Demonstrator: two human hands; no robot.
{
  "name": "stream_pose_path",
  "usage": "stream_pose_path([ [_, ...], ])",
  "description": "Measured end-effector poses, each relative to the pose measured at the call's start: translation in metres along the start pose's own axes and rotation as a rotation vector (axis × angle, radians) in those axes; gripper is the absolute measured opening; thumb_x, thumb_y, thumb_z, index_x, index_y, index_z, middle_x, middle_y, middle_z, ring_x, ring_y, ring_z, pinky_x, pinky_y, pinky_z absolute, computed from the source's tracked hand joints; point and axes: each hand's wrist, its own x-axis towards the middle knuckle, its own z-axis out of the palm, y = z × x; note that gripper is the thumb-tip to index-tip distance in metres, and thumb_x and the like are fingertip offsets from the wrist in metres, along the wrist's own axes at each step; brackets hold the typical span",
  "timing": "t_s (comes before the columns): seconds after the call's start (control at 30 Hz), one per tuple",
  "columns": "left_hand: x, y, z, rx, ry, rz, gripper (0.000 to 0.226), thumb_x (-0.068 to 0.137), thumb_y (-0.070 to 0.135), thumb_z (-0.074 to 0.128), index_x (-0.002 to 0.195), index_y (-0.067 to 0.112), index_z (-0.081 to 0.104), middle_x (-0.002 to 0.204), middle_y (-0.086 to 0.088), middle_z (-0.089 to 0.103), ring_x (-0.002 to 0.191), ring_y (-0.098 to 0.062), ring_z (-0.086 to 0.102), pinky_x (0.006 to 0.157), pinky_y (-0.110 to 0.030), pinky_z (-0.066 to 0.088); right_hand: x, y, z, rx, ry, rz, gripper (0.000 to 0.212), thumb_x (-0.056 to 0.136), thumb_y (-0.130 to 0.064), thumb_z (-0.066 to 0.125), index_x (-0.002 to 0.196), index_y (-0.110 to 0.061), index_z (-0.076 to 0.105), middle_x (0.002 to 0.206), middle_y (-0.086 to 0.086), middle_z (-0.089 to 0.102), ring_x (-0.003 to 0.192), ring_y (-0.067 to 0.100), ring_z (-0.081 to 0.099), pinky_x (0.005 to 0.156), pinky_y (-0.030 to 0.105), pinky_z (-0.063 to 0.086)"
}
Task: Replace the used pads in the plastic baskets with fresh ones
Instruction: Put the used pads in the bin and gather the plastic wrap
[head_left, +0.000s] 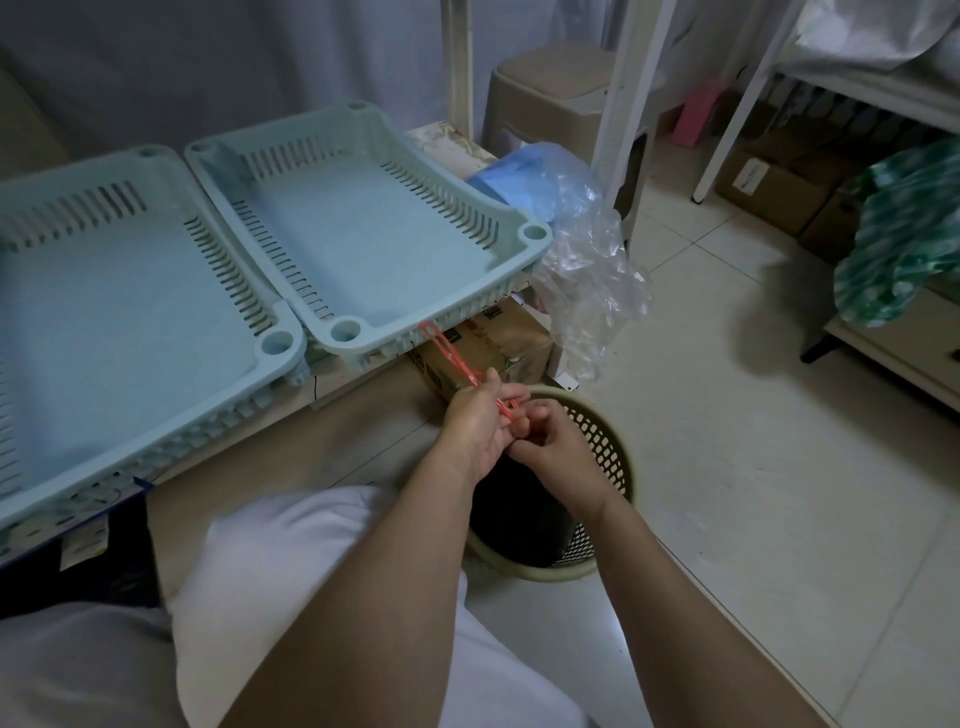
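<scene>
Two pale blue plastic baskets lie side by side on a low shelf, the left basket (156, 171) and the right basket (519, 228). Their floors look smooth and blue; I cannot tell whether a pad lies in either. My left hand (475, 431) grips pink plastic tweezers (449, 356), whose tips point up towards the right basket's front corner. My right hand (553, 452) has its fingers curled round the tweezers' near end, touching the left fingers. Both hands hover over a beige wastebasket (608, 441) with a dark liner.
A clear plastic bag (587, 270) holding folded blue sheets (511, 174) sits right of the baskets. A cardboard box (498, 348) lies under the shelf. A beige stool (550, 88), white frame legs and more boxes (769, 176) stand behind. Tiled floor stretches to the right.
</scene>
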Motion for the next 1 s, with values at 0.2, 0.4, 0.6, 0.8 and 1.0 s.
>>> stream_pose_path([
  [0.2, -0.001, 0.002, 0.002, -0.172, -0.035, -0.027, 0.042, 0.104, 0.023, 0.035, 0.111, -0.014, 0.052, 0.113, -0.033, 0.055, 0.062, -0.022, 0.071, 0.052, -0.017, 0.055, 0.009, 0.01, 0.008, -0.762, 0.246, -0.252, 0.021, 0.089, -0.028, 0.061, 0.082, -0.008, 0.065, 0.073, 0.003, 0.063, 0.064, 0.016, 0.056, 0.06, 0.026, 0.035],
  [0.4, -0.006, 0.011, -0.005, 0.039, 0.034, 0.132, 0.014, 0.089, 0.009, 0.046, 0.09, 0.012, 0.06, 0.081, -0.005, 0.062, 0.064, -0.011, 0.056, 0.052, -0.021, 0.04, 0.009, 0.005, -0.001, 0.343, 0.156, 0.24, 0.036, 0.101, -0.028, 0.042, 0.088, -0.006, 0.067, 0.068, 0.006, 0.063, 0.055, 0.012, 0.058, 0.055, 0.022, 0.046],
  [0.6, -0.008, -0.005, -0.005, 0.571, 0.06, 0.108, 0.039, 0.084, -0.013, 0.041, 0.105, 0.013, 0.06, 0.096, -0.003, 0.062, 0.062, -0.007, 0.047, 0.047, -0.017, 0.035, 0.009, 0.016, -0.026, 0.886, -0.048, 0.4, 0.025, 0.092, -0.019, 0.053, 0.103, -0.002, 0.069, 0.071, 0.004, 0.065, 0.058, 0.007, 0.061, 0.056, 0.015, 0.052],
  [0.8, -0.002, -0.018, -0.006, 0.772, -0.082, 0.227, 0.029, 0.085, -0.018, 0.05, 0.076, 0.006, 0.063, 0.07, 0.0, 0.056, 0.064, -0.003, 0.053, 0.064, -0.01, 0.044, 0.007, 0.018, -0.03, 0.879, -0.146, 0.356, 0.02, 0.072, -0.003, 0.065, 0.089, -0.003, 0.076, 0.076, 0.007, 0.069, 0.061, 0.008, 0.063, 0.06, 0.013, 0.053],
  [1.0, 0.003, -0.02, -0.009, 1.197, -0.022, 0.315, 0.01, 0.089, 0.006, 0.058, 0.084, 0.01, 0.065, 0.075, 0.0, 0.055, 0.069, -0.017, 0.055, 0.06, -0.02, 0.046, 0.008, 0.021, -0.033, 0.58, -0.1, 0.313, 0.023, 0.076, 0.007, 0.065, 0.097, 0.005, 0.07, 0.075, 0.011, 0.068, 0.066, 0.015, 0.064, 0.063, 0.019, 0.053],
])
